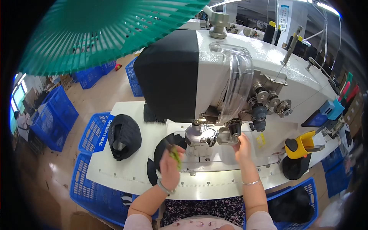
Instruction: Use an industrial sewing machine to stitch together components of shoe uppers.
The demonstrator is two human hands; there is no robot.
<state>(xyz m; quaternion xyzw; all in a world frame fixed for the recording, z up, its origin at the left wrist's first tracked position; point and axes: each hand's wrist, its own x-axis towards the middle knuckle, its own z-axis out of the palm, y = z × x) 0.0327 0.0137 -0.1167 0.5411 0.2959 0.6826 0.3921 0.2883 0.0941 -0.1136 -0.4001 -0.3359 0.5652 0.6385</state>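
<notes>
My left hand [170, 168] is closed around thread snips [175, 156] with yellow-green handles, slightly blurred, their dark tips pointing up. Beneath and beside it, dark curved fabric pieces [161, 151] lie on the white sewing table [122, 172]. My right hand [242, 149] is raised to the right of the needle area of the white sewing machine [268, 50], at the lower end of its head. Its fingertips are partly hidden by the machine parts, so their grip is unclear. A lamp lights the metal sewing post [195, 134] between my hands.
A black sewn cap-like piece [124, 136] sits at the table's left. On the right are a yellow holder [301, 145] and a black round piece [295, 167]. Blue crates [82, 180] flank the table. A green fan guard [115, 34] hangs at upper left.
</notes>
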